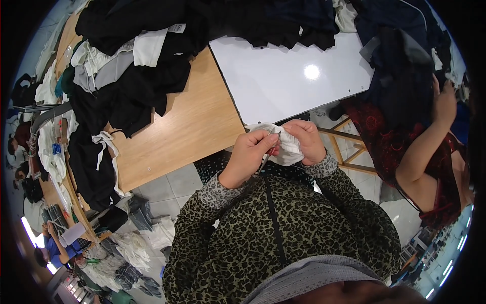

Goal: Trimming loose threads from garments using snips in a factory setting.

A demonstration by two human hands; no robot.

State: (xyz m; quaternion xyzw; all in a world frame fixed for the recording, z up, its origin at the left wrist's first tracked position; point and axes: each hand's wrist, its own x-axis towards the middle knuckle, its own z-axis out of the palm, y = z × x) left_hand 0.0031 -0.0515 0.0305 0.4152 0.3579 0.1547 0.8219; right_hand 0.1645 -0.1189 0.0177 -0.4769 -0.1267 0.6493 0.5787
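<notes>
In front of my body, by the near edge of the tables, I hold a bunched white cloth piece (pixel 290 150) with ribbed folds. My left hand (pixel 251 153) is closed, thumb against forefinger, at the cloth's left side. Among its fingers is a small metal tool, apparently thread snips (pixel 272 151), with a red part and a thin pointed tip; the fingers cover much of it. On the other side, my right hand (pixel 310 142) pinches the cloth's upper edge between thumb and fingers. The two hands are close together, with the cloth between and below them.
A wooden table (pixel 177 134) meets a white-topped table (pixel 293 81). Black garments (pixel 121 96) and a grey-white one (pixel 109 68) lie heaped at left and back. To the right, another person's arm (pixel 428 142) reaches over dark garments (pixel 400 71). A wooden stool (pixel 347 147) stands below.
</notes>
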